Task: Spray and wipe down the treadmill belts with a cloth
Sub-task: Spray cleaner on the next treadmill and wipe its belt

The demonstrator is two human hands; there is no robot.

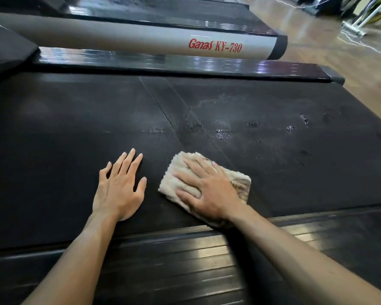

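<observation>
The black treadmill belt (75,133) fills the middle of the view. Wet spray patches (222,134) glisten on its right half. A folded beige cloth (176,179) lies on the belt near its front edge. My right hand (205,190) presses flat on the cloth with straight, spread fingers. My left hand (119,186) rests palm down on the bare belt, just left of the cloth and apart from it. No spray bottle is in view.
A ribbed black side rail (174,260) runs along the near edge under my forearms. Beyond the belt lie the far side rail (185,67) and a grey bar (141,40) marked "Ganas KY-730". Wooden floor (317,40) and equipment are at the top right.
</observation>
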